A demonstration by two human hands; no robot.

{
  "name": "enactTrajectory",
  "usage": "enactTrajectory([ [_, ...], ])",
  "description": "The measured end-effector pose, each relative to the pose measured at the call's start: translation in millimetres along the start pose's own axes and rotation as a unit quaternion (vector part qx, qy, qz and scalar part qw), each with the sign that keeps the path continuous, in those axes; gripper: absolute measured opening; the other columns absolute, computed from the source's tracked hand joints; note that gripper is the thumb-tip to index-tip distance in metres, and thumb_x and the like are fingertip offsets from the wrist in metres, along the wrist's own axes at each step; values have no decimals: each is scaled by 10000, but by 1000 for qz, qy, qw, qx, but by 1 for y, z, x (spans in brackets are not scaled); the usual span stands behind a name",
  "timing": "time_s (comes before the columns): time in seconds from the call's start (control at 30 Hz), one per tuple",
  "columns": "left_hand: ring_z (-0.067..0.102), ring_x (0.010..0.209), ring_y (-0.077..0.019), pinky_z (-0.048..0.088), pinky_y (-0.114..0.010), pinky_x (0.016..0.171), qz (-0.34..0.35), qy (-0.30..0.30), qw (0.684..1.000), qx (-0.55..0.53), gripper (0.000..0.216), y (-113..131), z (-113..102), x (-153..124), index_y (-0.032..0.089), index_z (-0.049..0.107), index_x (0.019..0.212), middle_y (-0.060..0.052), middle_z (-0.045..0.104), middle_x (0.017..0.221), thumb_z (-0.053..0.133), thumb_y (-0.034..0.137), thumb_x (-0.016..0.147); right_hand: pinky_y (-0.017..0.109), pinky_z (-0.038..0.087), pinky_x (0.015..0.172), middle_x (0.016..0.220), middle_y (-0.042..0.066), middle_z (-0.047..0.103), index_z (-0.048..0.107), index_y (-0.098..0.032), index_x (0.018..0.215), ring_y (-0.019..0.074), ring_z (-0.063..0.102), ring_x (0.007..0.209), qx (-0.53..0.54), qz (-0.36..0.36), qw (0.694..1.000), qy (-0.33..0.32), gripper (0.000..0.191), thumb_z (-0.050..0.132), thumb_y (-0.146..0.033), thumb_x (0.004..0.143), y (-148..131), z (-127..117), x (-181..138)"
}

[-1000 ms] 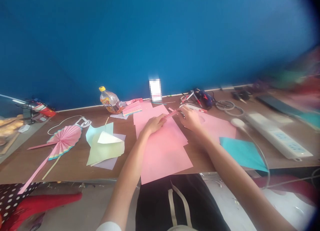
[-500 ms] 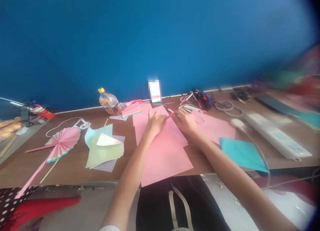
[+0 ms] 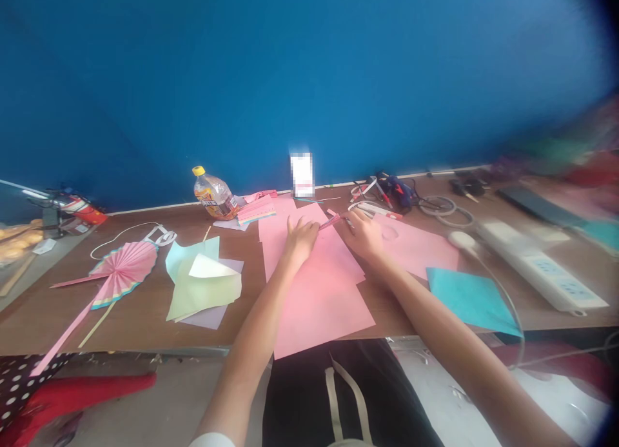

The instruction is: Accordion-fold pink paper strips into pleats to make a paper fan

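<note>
Over the pink paper sheets (image 3: 319, 305), a narrow pink paper strip (image 3: 330, 222) spans the gap between my hands. My left hand (image 3: 300, 238) has its fingers closed at the strip's left end, with one finger raised. At the right end, my right hand (image 3: 363, 234) is curled and pinches the strip; its fingertips are partly hidden. Another pink sheet (image 3: 425, 246) lies under and beyond my right wrist. To the left rests a pleated pink paper fan (image 3: 126, 269) with a blue and yellow edge and long paper strips.
Green, blue and purple papers (image 3: 206, 295) lie left of my left arm. A yellow-capped bottle (image 3: 216, 198) and a pleated pink piece (image 3: 258, 210) are behind them. On the right are a teal sheet (image 3: 471, 300), a white power strip (image 3: 556, 276), coiled cable and pens (image 3: 377, 210).
The view has shifted slightly. Both hands remain at the pink strip in nearly the same place, with only small finger movement.
</note>
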State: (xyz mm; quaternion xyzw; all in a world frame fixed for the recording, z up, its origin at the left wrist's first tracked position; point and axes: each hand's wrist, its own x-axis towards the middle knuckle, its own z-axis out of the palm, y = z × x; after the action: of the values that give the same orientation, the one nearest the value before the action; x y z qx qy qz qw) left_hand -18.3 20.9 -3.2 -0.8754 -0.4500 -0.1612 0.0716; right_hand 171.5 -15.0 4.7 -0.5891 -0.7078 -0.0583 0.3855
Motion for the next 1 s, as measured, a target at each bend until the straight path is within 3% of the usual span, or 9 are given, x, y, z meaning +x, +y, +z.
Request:
enactTrajectory([
  [0.1,535,1093,-262,203,-570,1069,-29,-25,999,-9,250,0,-2,0,219,537,1110,-83,663,995,356,217,938,253,315,566,935,72,638,623,-201,970,175,583,763,3,-2,1000,12,286,383,-353,941,0,0,0],
  [0.2,581,974,-238,339,-443,984,-52,-45,998,-16,254,0,-5,2,197,534,1117,-99,670,980,376,294,943,255,309,559,891,73,629,624,-196,954,177,571,742,5,-1,1000,29,303,368,-359,945,-2,-2,1],
  [0.37,604,952,-222,322,-407,1004,-13,-32,998,-50,279,1,-5,8,194,552,1129,-79,683,947,383,319,945,256,305,558,873,71,626,621,-196,951,175,559,721,11,-4,999,31,310,365,-370,947,-4,-4,1],
  [0.57,639,886,-204,449,-286,746,-42,-78,980,-181,445,0,-7,4,287,349,1392,-57,664,1075,306,260,951,253,313,569,844,61,620,623,-198,936,171,556,715,17,-9,999,37,304,371,-367,949,-5,-5,0],
  [0.73,627,963,-178,453,-295,835,-43,-64,974,-211,554,-1,-11,3,348,239,1447,-35,613,1212,314,179,924,254,332,581,850,66,624,626,-200,945,173,561,722,24,-19,999,29,295,376,-355,944,-3,-7,1],
  [0.87,549,1147,-203,418,-348,943,25,-4,987,-156,477,5,-14,6,335,314,1410,-39,531,1335,349,250,942,257,348,595,855,62,630,628,-199,934,176,571,737,24,-20,999,34,283,387,-346,939,-1,-8,2],
  [1.0,592,1075,-215,437,-343,921,9,9,989,-145,454,16,-13,8,254,369,1382,-71,616,1221,395,367,944,254,361,593,882,62,633,629,-202,987,160,576,705,28,-41,999,-10,278,388,-332,941,-4,-5,-1],
])
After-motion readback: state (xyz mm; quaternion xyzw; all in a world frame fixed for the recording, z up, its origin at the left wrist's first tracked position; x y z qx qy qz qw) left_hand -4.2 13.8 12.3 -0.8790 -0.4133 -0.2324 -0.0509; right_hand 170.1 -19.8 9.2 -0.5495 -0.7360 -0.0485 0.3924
